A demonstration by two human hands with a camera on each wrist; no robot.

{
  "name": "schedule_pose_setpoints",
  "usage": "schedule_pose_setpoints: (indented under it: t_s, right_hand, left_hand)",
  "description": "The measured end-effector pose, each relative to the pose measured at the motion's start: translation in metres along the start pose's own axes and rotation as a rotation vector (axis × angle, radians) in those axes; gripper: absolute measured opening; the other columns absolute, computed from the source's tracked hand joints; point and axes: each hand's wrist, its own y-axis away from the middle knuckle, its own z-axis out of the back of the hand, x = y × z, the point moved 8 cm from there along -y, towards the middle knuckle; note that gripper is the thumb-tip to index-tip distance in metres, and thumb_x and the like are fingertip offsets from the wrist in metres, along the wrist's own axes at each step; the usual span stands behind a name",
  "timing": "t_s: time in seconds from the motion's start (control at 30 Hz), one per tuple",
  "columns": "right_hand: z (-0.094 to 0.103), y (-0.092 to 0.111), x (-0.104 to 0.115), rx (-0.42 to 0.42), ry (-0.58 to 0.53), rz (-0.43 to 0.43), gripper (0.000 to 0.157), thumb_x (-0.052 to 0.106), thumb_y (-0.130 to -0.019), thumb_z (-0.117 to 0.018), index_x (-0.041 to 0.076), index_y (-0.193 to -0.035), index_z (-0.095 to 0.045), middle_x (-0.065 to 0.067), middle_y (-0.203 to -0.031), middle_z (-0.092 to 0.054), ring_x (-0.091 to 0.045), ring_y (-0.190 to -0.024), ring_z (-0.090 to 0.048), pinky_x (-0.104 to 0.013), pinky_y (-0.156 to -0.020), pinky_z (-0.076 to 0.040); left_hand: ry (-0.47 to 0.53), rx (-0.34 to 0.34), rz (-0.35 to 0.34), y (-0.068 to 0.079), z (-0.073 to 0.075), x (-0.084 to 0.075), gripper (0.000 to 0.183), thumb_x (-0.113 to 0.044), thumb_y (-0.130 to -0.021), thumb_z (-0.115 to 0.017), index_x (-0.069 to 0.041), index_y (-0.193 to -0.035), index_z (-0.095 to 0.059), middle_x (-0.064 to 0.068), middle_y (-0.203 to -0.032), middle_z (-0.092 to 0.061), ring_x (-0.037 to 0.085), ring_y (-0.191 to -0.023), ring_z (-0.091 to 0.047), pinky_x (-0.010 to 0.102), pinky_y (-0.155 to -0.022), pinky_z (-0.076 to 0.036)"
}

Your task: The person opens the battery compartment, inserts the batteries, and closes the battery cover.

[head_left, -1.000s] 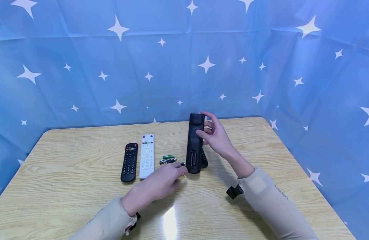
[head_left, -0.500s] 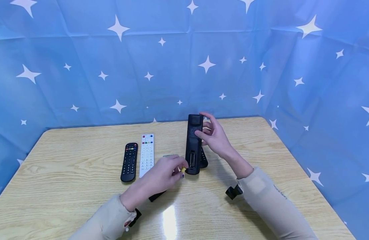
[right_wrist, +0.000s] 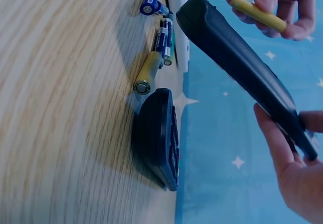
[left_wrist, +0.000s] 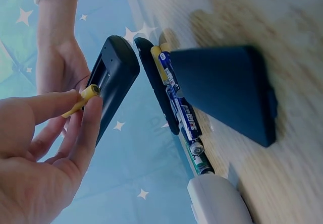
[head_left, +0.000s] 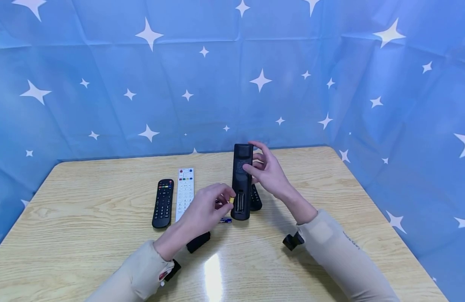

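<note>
My left hand pinches a yellow battery between thumb and fingers, close beside the lower end of a black remote control. My right hand holds that remote near its top end, thumb on the back and fingers behind. Its back faces me, tilted up above the table, with the battery compartment uncovered. In the right wrist view the yellow battery is apart from the remote. Several loose batteries, blue, green and yellow, lie on the table, mostly hidden by my left hand in the head view.
A black remote and a white remote lie to the left. Another black remote lies behind the held one. A black piece of unclear kind sits under my left wrist. A starry blue cloth hangs behind the table.
My left hand has risen from the table with the yellow battery and come up beside the compartment. The held remote has shifted slightly left with my right hand.
</note>
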Motion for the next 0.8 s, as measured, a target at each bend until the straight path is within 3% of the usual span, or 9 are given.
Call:
schedule_pose_setpoints:
  t_s: [0.27,0.43,0.8]
  right_hand:
    - [-0.0048,0.0001,0.0024,0.014,-0.011,0.002,0.066,0.003,-0.101,-0.064,0.022,-0.157,-0.035,-0.02,-0.124,-0.061,-0.033,-0.1,-0.067,-0.042,-0.063,-0.06]
    - [-0.0066,-0.0002,0.0026,0.022,-0.022,0.005,0.066,0.003,-0.101,-0.064,0.022,-0.157,-0.035,-0.021,-0.124,-0.061,-0.034,-0.1,-0.067,-0.041,-0.063,-0.061]
    - [-0.0079,0.0002,0.0039,0.026,-0.034,0.004,0.066,0.003,-0.101,-0.063,0.022,-0.158,-0.035,-0.021,-0.125,-0.06,-0.033,-0.102,-0.067,-0.041,-0.064,-0.061]
  left_hand:
    - [0.021,-0.035,-0.005,-0.0023,0.0004,-0.0016,0.021,0.005,-0.089,-0.077,-0.004,-0.105,-0.068,0.003,-0.094,-0.068,0.014,-0.08,-0.069,0.022,-0.067,-0.058]
    - [0.011,-0.046,-0.011,-0.0039,0.0006,-0.0033,0.02,0.005,-0.089,-0.077,-0.004,-0.104,-0.068,0.003,-0.092,-0.068,0.015,-0.079,-0.07,0.02,-0.066,-0.058]
    - [-0.108,-0.048,-0.081,-0.0062,-0.0026,-0.0093,0.018,0.004,-0.087,-0.08,-0.005,-0.1,-0.07,0.0,-0.086,-0.068,0.009,-0.072,-0.063,0.021,-0.063,-0.056]
